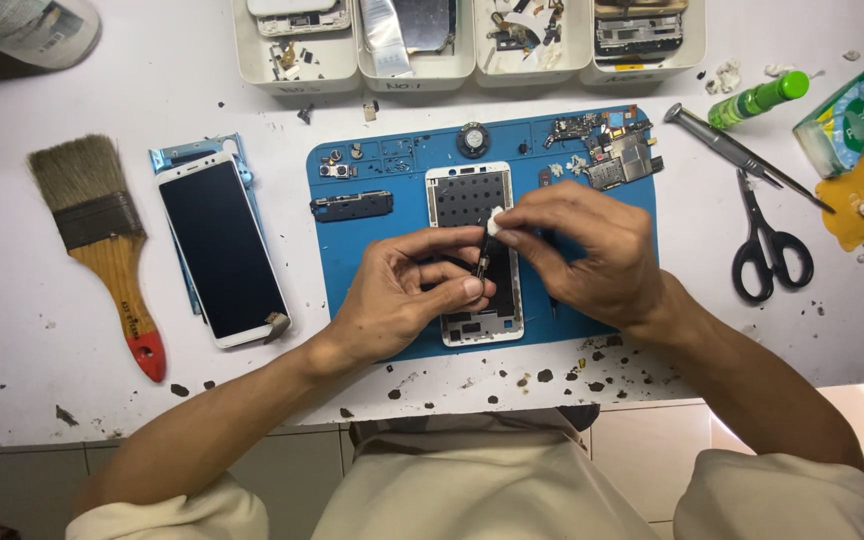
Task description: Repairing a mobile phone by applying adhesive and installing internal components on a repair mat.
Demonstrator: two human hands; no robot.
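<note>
Left hand [407, 290] fingers pinched shut on a small dark part [481, 266], right hand [577, 250] fingers closed on a white wad [495, 222], both over the white phone frame [472, 255] mid blue mat [482, 220]. Risk: slip drops the part into the frame, or rubbing bends it.

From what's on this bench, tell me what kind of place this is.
Most likely a phone repair bench: a stripped phone frame on a blue work mat, a loose circuit board, and parts trays.
</note>
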